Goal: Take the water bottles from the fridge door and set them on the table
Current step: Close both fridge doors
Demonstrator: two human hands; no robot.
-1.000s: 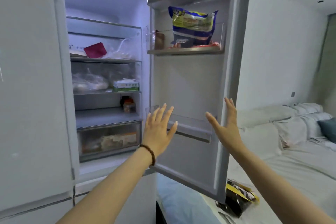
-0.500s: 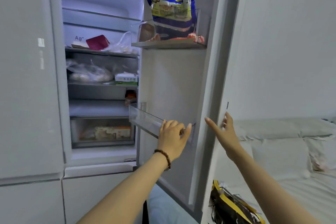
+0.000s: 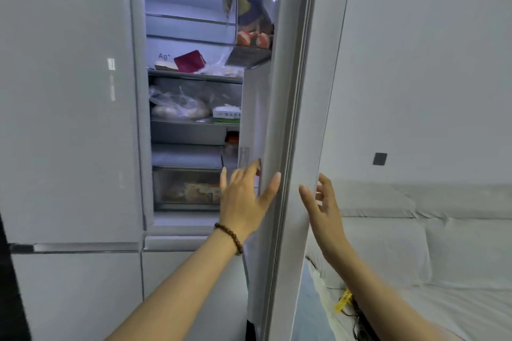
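Before a white wall [image 3: 429, 63], fridge door [image 3: 299, 119] edge-on between left hand [image 3: 243, 202] and right hand [image 3: 321, 207], both loose-fingered, empty.

Fridge door [image 3: 293, 119] edge-on between hands, bed [image 3: 443, 257] to the right

I see the fridge door [image 3: 293, 119] nearly edge-on, ajar. L hand [image 3: 243, 199], fingers spread, w/ bead bracelet [image 3: 230, 238], is at the door's inner side, thumb over its edge. R hand [image 3: 321, 207], fingers loose, is at the door's outer side; contact unclear. Blue-yellow bag [image 3: 246, 0] sits in the door's upper shelf. Pale cushions [image 3: 415, 243] lie right of the door.
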